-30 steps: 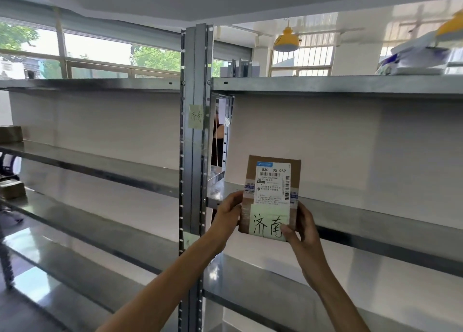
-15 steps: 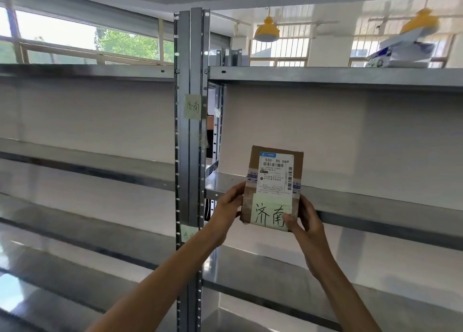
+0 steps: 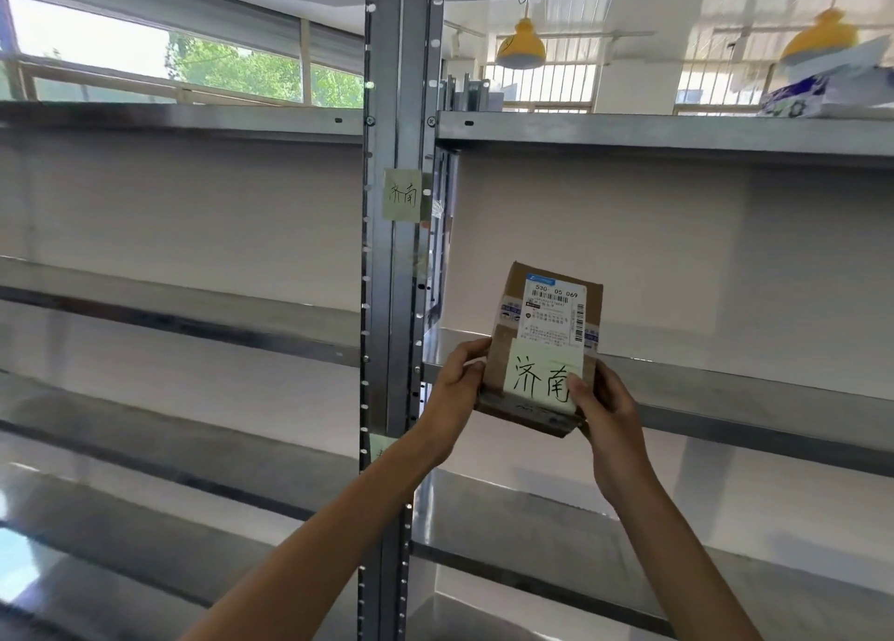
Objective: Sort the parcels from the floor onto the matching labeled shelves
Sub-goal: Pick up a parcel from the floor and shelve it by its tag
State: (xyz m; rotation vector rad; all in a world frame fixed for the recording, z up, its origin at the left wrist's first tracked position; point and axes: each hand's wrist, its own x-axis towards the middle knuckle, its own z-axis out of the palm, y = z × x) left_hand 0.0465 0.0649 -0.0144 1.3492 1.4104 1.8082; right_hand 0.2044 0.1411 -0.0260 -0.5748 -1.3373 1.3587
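Both hands are clamped on the cardboard parcel, left hand on its left edge, right hand at the bottom right corner. It's held upright just in front of the metal shelf, with a sticky note on the upright post showing the same characters.

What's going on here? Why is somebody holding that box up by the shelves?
A person is sorting parcels. The left hand and right hand grip a small brown parcel by its lower part, holding it up in front of a metal shelf. A green note on the parcel shows the same two handwritten characters as the shelf label stuck on the upright post. So it probably belongs here, but it is not set down yet.
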